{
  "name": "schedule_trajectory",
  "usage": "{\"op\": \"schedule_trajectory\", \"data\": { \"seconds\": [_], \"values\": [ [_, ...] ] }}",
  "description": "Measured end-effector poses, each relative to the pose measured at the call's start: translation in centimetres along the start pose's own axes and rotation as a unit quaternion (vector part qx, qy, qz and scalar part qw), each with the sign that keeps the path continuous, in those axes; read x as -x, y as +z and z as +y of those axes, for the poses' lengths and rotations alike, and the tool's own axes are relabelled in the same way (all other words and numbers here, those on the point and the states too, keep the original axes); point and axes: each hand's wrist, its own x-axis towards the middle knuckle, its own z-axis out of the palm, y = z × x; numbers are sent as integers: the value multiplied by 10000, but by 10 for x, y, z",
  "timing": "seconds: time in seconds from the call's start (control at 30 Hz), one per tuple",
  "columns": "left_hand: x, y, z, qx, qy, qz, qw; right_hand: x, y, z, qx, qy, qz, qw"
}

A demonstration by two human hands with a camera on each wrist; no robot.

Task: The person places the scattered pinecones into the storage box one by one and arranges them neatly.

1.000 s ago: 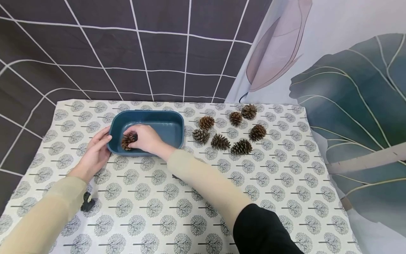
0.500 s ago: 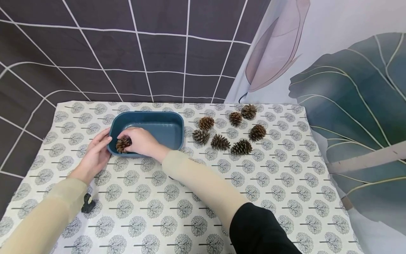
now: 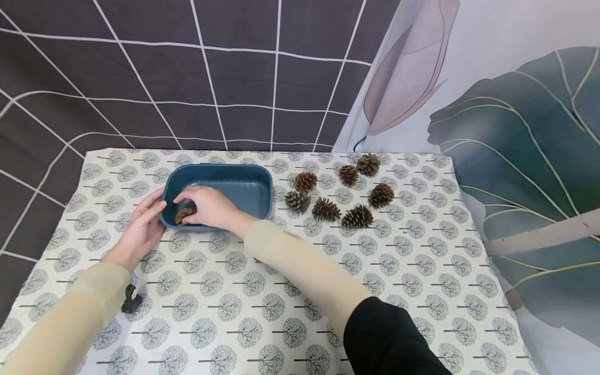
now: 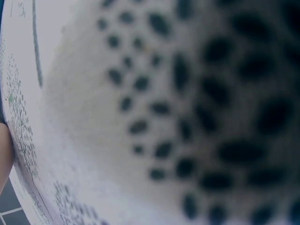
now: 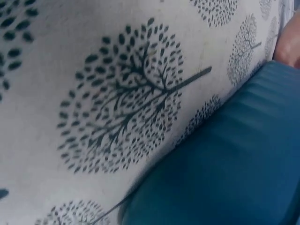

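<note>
A dark blue rectangular container (image 3: 244,226) stands at the back left of the patterned cloth. My left hand (image 3: 142,226) rests against its left outer wall, thumb and fingers extended to the rim. Inside its left end lies a brown pine cone (image 3: 184,215), partly hidden. Just over the cone is my right hand (image 3: 208,205), thumb and forefinger spread apart, with a gap showing between forefinger and cone. In the right wrist view the container's outer wall (image 5: 225,159) fills the lower right. Close cloth fills most of the left wrist view.
Several pine cones (image 3: 325,209) lie loose on the cloth (image 3: 290,333), right of the container. A dark tiled backdrop (image 3: 244,78) rises behind the table. A small black object (image 3: 132,299) is at the left wrist.
My right hand has carried the pine cone left and down within the container. The fingers now stand apart from the cone, which sits lower. The left hand stays in place.
</note>
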Motion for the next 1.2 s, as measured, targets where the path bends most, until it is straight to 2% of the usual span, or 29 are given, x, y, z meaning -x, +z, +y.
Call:
{"op": "schedule_trajectory", "data": {
  "seconds": [0.17,0.4,0.7,0.9,1.2],
  "values": [
    [-1,1,0,46,-15,26,10000,6,-12,8,-331,-73,201,9992],
    [0,2,0,114,-29,120,9999,17,-39,25,-912,79,455,9948],
    [0,1,-1,283,9,130,9995,33,-82,55,-1264,389,764,9883],
    [0,-1,-1,322,44,97,9994,45,-100,76,-1400,414,1272,9811],
    [0,0,0,308,26,53,9995,69,-127,107,-1573,827,1704,9692]
  ]
}}
